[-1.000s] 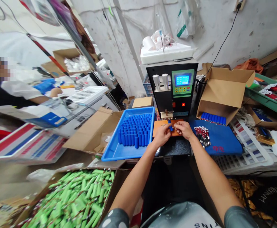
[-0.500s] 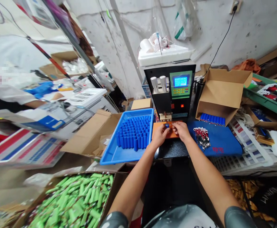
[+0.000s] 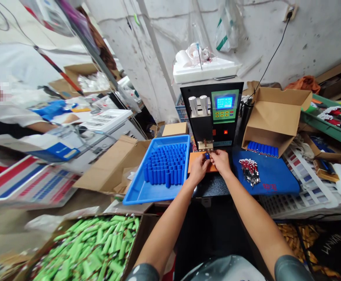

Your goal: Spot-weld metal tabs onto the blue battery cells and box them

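My left hand point(image 3: 199, 168) is closed around a blue cylindrical battery cell point(image 3: 207, 155) just below the electrode tips of a black spot welder point(image 3: 199, 128). Close beside it, my right hand point(image 3: 221, 162) pinches at the top of that cell; whatever lies between its fingertips is too small to make out. Both hands rest over an orange block point(image 3: 192, 157) at the welder's foot. To their left, a blue tray point(image 3: 139, 194) bears many upright blue battery cells point(image 3: 161, 168). Red-and-black wire leads with white connectors point(image 3: 249, 171) lie in a bunch on the right.
The leads lie on a blue mat point(image 3: 278, 177). Behind it, an open cardboard box point(image 3: 271, 113) holds a row of blue cells. Green wrapped packs point(image 3: 97, 246) fill a box at lower left. A co-worker point(image 3: 15, 113) sits at a table on the far left.
My right hand has shifted slightly left, closer to the cell and my left hand. The whole view has moved a little. My left hand still holds the cell.
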